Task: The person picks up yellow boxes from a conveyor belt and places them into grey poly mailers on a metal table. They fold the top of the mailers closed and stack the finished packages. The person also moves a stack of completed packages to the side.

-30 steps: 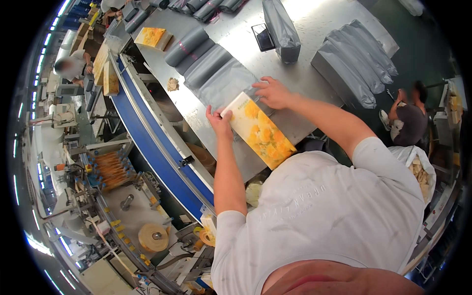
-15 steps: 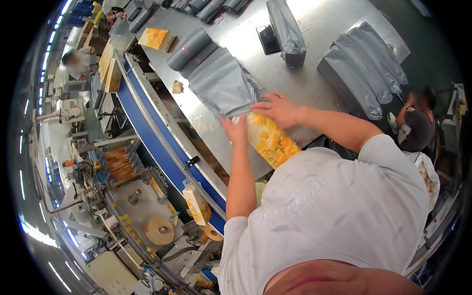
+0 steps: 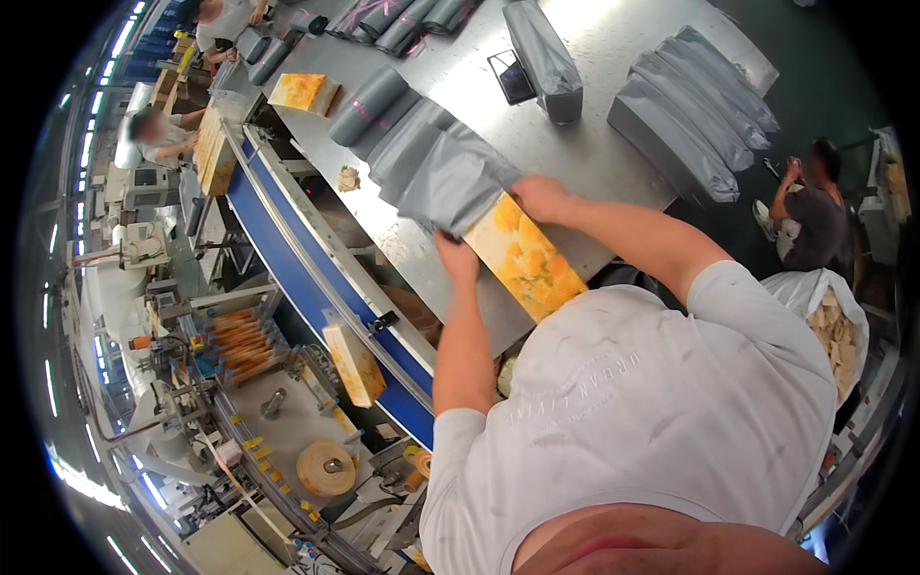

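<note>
A long block with a yellow floral print points from my body toward the table, its far end inside the mouth of a grey plastic bag. My left hand is closed on the bag's left edge, beside the block. At the opposite edge, my right hand is closed, its fingers curled around the plastic and partly hidden. The bag's far part lies wrinkled on the metal table, against rolls of grey bags.
Grey-wrapped blocks line the table's right side; another wrapped block stands beside a phone. Left runs a blue conveyor, with a floral block at its side. A floral block sits far left. Co-workers are nearby.
My fingers, earlier spread over the bag's mouth, have closed on its edges. The bag's near part is lifted and more rumpled. The floral block by the conveyor has shifted farther away.
</note>
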`<state>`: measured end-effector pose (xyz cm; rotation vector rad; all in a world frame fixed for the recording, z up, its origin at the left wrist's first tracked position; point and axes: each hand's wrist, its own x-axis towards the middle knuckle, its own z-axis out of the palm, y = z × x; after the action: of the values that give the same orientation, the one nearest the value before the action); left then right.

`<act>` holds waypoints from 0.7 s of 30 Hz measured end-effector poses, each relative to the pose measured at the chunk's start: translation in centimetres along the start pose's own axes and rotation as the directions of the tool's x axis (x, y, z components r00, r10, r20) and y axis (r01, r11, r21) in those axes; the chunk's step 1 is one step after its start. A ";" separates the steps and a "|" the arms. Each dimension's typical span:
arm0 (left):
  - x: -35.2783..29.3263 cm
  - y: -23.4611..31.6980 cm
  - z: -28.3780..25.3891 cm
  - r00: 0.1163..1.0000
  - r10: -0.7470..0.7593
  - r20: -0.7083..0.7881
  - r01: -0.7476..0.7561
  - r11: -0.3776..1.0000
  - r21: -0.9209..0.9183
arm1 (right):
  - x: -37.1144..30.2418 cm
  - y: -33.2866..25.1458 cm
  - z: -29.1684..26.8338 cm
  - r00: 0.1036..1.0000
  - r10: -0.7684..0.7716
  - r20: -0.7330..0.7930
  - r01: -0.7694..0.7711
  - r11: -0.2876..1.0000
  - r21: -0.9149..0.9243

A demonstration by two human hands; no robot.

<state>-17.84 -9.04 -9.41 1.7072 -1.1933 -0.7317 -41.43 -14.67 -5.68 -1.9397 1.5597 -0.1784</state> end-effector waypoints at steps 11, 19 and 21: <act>-9.7 -3.0 -7.9 0.601 -0.116 0.791 -0.508 0.708 0.490 | -13.6 2.0 3.4 0.885 -0.035 0.465 0.155 0.963 -0.222; -12.4 -3.9 -10.4 0.923 0.024 0.385 -0.072 0.991 0.111 | -14.6 1.6 2.9 0.990 -0.056 0.130 0.049 0.997 0.060; -11.4 -4.1 -10.9 0.853 -0.002 0.522 -0.189 0.931 0.313 | -14.9 -2.5 1.0 0.931 -0.060 0.361 0.165 0.949 -0.267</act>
<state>-11.12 5.83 -8.87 1.7753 -1.8673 -1.0003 -43.18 -0.39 -0.98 -2.1477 1.2922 0.3561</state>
